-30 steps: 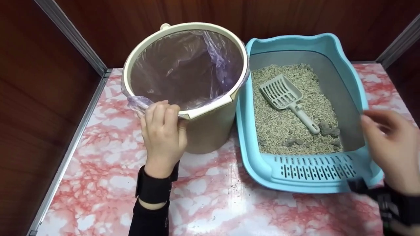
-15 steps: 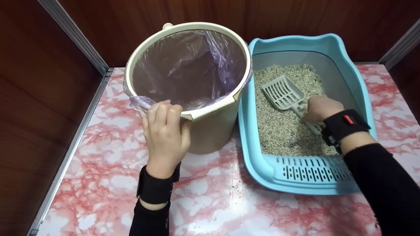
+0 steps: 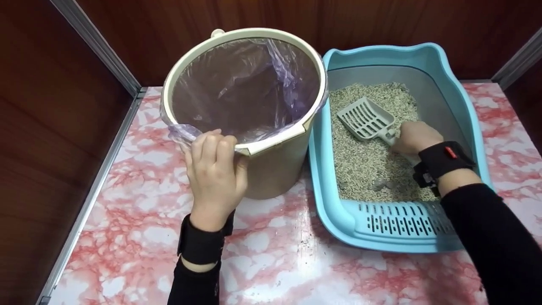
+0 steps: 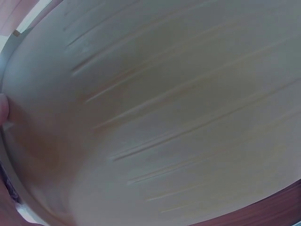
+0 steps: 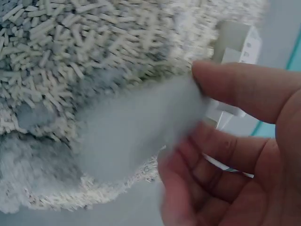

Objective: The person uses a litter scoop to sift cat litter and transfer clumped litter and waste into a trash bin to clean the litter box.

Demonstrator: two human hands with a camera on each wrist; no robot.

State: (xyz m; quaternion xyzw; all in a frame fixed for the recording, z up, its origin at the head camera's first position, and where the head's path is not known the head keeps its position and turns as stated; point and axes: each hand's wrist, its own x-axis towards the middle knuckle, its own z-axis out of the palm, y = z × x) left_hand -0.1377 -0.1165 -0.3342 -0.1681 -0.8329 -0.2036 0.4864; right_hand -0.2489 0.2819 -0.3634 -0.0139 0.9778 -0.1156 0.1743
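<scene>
In the head view my left hand grips the near rim of a beige trash can, fingers over the edge and thumb outside. A thin purple plastic bag lines the can and folds over its rim. My right hand holds the handle of a grey slotted litter scoop inside the blue litter box. The right wrist view shows the blurred handle between thumb and fingers, close over the litter. The left wrist view is mostly filled by the can's ribbed side.
Pellet cat litter covers much of the box's floor, with grey clumps near its slotted front ledge. Can and box stand side by side on a red-and-white marbled surface. Dark wooden panels rise behind and at the sides.
My right hand has come in from beyond the box's right wall and taken hold of the scoop's handle. The scoop's head has barely shifted. My left hand stays on the can's rim.
</scene>
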